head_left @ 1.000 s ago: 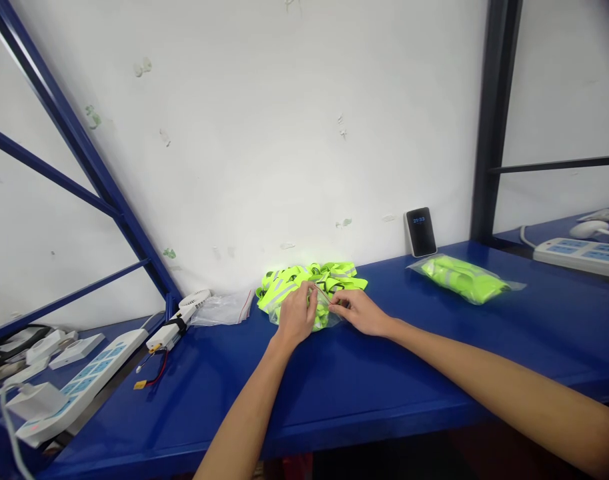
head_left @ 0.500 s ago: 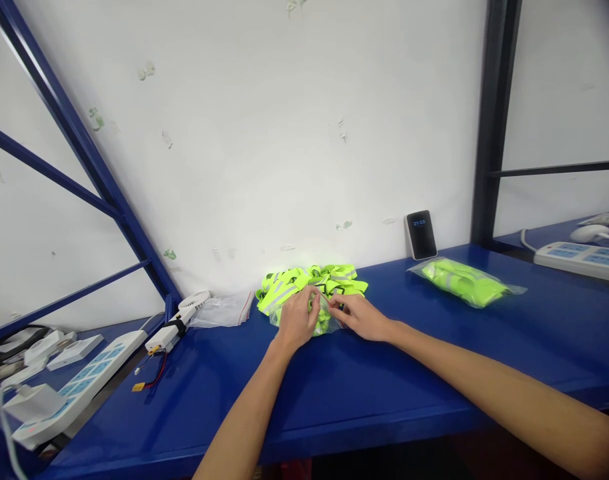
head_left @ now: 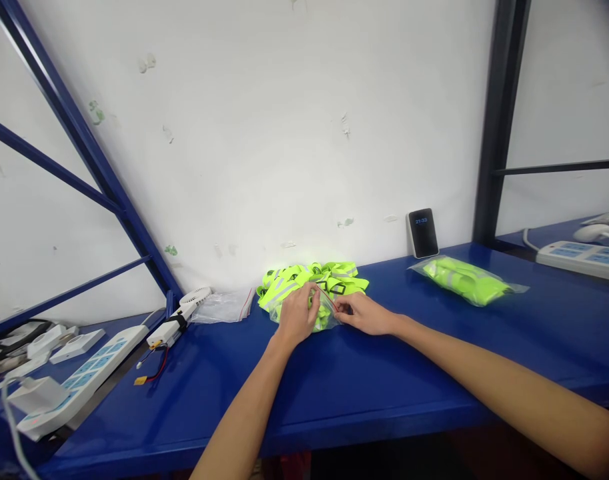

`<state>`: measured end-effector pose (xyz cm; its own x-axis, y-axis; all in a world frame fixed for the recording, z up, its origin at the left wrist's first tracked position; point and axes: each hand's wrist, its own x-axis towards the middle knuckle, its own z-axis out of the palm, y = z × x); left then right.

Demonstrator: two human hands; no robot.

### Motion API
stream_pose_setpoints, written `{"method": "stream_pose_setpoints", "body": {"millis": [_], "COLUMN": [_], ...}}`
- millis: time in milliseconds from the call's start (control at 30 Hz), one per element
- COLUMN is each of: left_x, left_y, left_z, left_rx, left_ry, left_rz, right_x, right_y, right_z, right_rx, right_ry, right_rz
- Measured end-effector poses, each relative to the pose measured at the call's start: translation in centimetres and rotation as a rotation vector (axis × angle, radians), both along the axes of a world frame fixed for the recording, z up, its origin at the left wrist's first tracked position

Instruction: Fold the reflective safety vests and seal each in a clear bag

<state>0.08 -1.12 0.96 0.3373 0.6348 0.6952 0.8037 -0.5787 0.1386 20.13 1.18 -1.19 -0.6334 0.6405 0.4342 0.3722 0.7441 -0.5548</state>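
A clear zip bag [head_left: 326, 316] with a red seal line and neon yellow-green material inside lies between my hands. My left hand [head_left: 298, 311] is closed on the bag's left part, thumb and fingers near the red line. My right hand [head_left: 360, 313] pinches the right end of that line. Just behind, against the wall, sits a heap of neon yellow-green reflective straps [head_left: 284, 280] with grey stripes and black buckles. My fingers hide part of the bag.
A filled bag of neon material [head_left: 467, 281] lies right, before a small upright screen device [head_left: 423, 233]. Flat clear bags [head_left: 221, 307], a white handheld fan [head_left: 187, 310] and a power strip [head_left: 84, 380] are left. The blue table [head_left: 364, 393] meets the wall.
My right hand has slid slightly right and down along the red seal line, away from my left hand. My left hand stays nearly in place. The view has shifted slightly.
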Motion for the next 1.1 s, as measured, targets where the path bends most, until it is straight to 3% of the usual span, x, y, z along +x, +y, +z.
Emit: {"method": "stream_pose_setpoints", "body": {"millis": [433, 667, 1100], "left_x": [0.0, 0.0, -0.1], "left_y": [0.0, -0.1, 0.0], "left_z": [0.1, 0.2, 0.0], "left_rx": [0.007, -0.002, -0.006], "left_ry": [-0.004, -0.003, 0.016], "left_rz": [-0.01, -0.005, 0.008], "right_x": [-0.5, 0.2, 0.5], "right_y": [-0.5, 0.1, 0.3], "right_z": [0.4, 0.2, -0.2], "right_rx": [0.018, 0.039, 0.153], "right_ry": [-0.008, -0.207, -0.36], "right_rz": [-0.081, -0.11, -0.127]}}
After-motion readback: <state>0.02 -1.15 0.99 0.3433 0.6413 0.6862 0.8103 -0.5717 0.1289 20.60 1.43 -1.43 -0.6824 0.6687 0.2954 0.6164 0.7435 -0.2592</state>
